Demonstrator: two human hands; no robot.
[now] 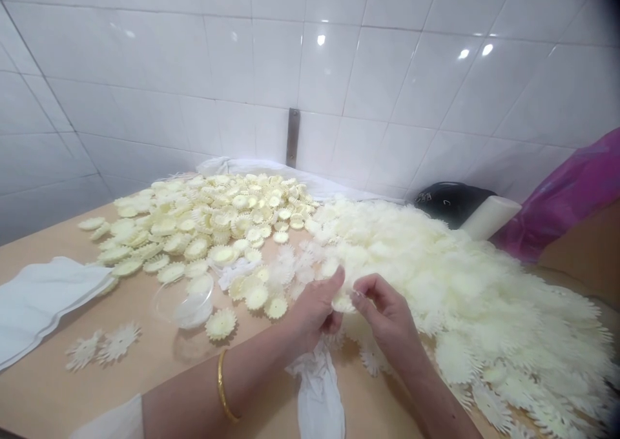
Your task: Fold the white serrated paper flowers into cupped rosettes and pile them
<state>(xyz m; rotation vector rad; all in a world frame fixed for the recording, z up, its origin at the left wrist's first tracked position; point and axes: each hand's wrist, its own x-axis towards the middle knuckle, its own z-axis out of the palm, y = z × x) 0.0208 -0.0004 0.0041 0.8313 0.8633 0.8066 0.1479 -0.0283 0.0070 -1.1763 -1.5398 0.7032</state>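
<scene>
Between my hands is a pale cream disc with a toothed edge (343, 302). My left hand (317, 303) grips it with the thumb on top, and a gold bangle circles that wrist. The fingertips of my right hand (387, 316) pinch at the disc's right side; whether they hold anything else is too small to tell. Below my left hand lies a crumpled white cloth (320, 394). Several cupped, toothed discs (221, 323) lie left of my hands, near a clear round plastic dish (192, 306).
A heap of cupped discs (194, 213) covers the back left. Flat toothed discs (436, 265) are piled on the right. Folded white cloth (43, 303) lies at the left edge. A black bag (448, 200), white roll (491, 216) and purple plastic (566, 187) stand before the tiled wall (261, 58).
</scene>
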